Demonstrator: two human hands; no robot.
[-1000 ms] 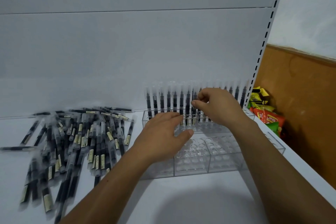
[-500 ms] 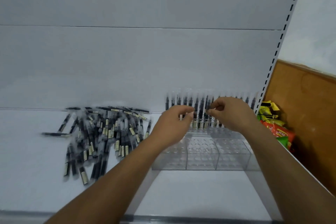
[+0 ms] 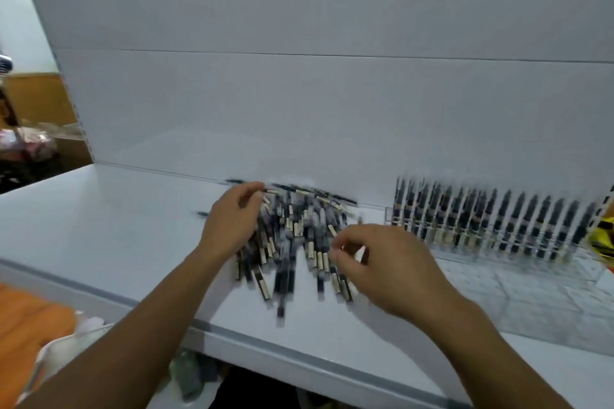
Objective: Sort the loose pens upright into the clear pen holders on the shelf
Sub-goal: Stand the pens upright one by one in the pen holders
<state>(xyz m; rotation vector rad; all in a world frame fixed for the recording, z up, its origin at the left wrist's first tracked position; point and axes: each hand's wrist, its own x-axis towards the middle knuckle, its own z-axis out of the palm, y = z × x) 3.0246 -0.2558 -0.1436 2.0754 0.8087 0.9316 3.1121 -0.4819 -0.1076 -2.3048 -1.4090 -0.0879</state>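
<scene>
Nearest, low left: an orange cloth (image 3: 30, 332) is being shown below the front edge of the shelf (image 3: 299, 350). Both bare forearms are being reached over that edge onto the white shelf top.

The right hand (image 3: 385, 262) is being held over the near right side of the loose pens (image 3: 299, 236). Its fingers are being curled, thumb and forefinger close together. The frame is blurred, so whether a pen is being pinched cannot be told.

The left hand (image 3: 232, 222) is being laid on the left side of the same heap, fingers bent down among the pens. A grip cannot be told here either.

The loose pens are lying flat in a heap mid-shelf, mostly front to back, a few crosswise along the rear.

Right of the heap, the clear pen holders (image 3: 518, 279) are being carried by the shelf. Only their back rows are being filled, by upright pens (image 3: 481, 222), slightly tilted.

Farthest: the grey back panel (image 3: 299, 109). A yellow packet (image 3: 603, 236) is being cut off at the right edge.
</scene>
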